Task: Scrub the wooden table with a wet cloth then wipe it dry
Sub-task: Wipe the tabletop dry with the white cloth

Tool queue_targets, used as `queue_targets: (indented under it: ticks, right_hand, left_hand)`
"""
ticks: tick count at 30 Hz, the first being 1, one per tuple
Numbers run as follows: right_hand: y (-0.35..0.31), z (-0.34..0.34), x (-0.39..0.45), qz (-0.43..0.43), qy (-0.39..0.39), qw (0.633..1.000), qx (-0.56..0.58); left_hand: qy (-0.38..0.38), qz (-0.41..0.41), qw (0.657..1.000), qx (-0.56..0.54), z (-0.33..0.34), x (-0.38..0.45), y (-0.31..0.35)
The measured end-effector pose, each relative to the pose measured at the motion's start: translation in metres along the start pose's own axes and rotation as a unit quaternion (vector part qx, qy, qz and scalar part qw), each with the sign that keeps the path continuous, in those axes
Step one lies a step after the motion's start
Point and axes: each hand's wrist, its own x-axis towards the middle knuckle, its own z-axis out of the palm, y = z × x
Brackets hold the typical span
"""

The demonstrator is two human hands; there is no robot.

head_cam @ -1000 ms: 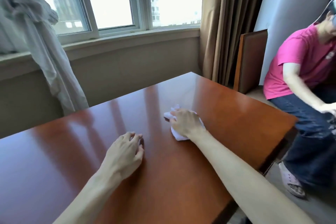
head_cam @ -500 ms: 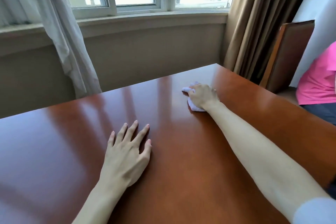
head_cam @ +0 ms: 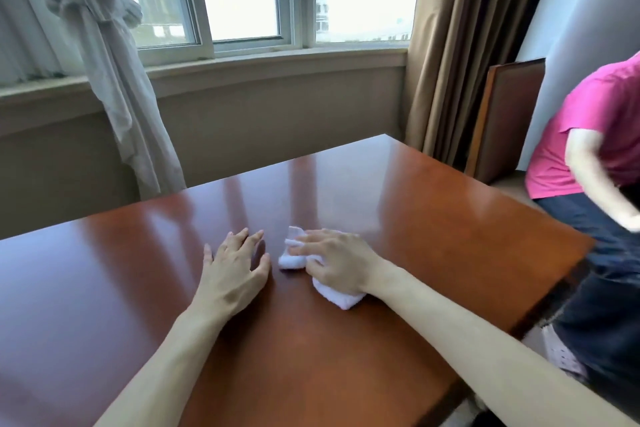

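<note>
A glossy reddish-brown wooden table (head_cam: 433,218) fills the lower view. A small white cloth (head_cam: 337,295) lies crumpled on it near the middle. My right hand (head_cam: 337,263) presses down on the cloth with fingers spread over it and the thumb against its left fold. My left hand (head_cam: 235,267) rests flat on the bare wood just left of the cloth, fingers slightly spread, holding nothing. A faint damp streak shows on the wood beyond my right hand.
A person in a pink shirt (head_cam: 595,128) sits close to the table's right edge. A brown chair back (head_cam: 502,121) stands behind that corner. Brown curtains (head_cam: 460,45), a white sheer curtain (head_cam: 114,80) and a window sill lie beyond the far edge.
My right hand has drawn the cloth back from the far part of the table to a spot beside my left hand. My left hand stays planted on the wood.
</note>
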Motion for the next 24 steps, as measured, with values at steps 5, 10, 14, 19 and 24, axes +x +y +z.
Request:
queue_targets:
  ticks: [5,10,14,19,24]
  right_hand:
    - [0.122,-0.074,-0.09,0.35,0.056,0.934,-0.034]
    - [0.076,-0.05,-0.105,0.254,0.056,0.965,-0.042]
    - [0.057,-0.039,-0.117,0.102,-0.009,0.995,0.0]
    - [0.175,-0.074,-0.08,0.318,0.078,0.945,0.004]
    - [0.165,-0.051,-0.043,0.331,0.102,0.938,-0.02]
  left_hand:
    - [-0.002,0.102,0.995,-0.005,0.003,-0.038,0.045]
    - [-0.011,0.13,0.991,0.009,0.014,-0.027,0.075]
    - [-0.031,0.079,0.996,0.03,0.034,-0.006,0.077]
    - [0.006,0.07,0.996,0.06,0.05,-0.003,0.067]
    - [0.004,0.071,0.995,0.063,0.049,-0.001,0.069]
